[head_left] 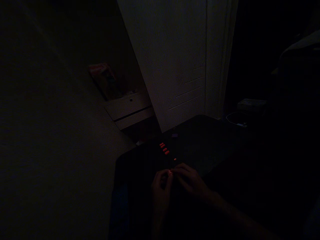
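Observation:
The room is very dark. My left hand (161, 185) is closed in a pinch on a small glowing red piece (170, 173), whose exact kind I cannot make out. Against the same piece, the fingertips of my right hand (188, 178) are pressed together. Beyond my hands, several short orange-red cylinders (164, 149) lie in a slanting row on the dark table (200, 143). A smaller pale orange bit (175, 159) lies nearer, just past my right fingertips.
A small dark purplish block (174, 135) sits near the table's far edge. Something blue (120, 203) lies at the left edge. Behind stand a pale door-like panel (180, 66) and a drawer unit (131, 106). A white cable (233, 115) is at the right.

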`<state>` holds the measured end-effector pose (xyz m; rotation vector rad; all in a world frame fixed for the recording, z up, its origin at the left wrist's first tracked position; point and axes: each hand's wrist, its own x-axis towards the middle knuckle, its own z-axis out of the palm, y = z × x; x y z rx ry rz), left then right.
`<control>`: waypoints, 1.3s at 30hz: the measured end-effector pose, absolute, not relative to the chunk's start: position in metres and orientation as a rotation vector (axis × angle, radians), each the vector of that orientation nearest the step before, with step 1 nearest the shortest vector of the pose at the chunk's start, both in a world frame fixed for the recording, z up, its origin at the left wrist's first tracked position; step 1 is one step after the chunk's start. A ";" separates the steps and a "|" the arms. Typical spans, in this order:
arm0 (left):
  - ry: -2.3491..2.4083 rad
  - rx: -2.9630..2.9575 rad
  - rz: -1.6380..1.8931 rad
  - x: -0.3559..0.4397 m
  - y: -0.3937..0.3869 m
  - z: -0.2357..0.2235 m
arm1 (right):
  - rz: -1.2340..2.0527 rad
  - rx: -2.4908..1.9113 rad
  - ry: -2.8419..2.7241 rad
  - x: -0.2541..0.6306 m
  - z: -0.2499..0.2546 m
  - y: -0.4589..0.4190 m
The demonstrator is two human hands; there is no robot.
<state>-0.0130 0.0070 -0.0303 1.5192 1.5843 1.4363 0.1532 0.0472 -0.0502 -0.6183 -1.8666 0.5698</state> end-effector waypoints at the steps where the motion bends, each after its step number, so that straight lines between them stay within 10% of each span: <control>1: 1.590 1.509 1.430 -0.013 0.007 -0.030 | 0.566 -0.630 -1.862 0.153 -0.050 0.047; 39: 1.648 1.528 1.351 -0.013 0.006 -0.026 | 0.799 -0.707 -1.885 0.157 -0.040 0.045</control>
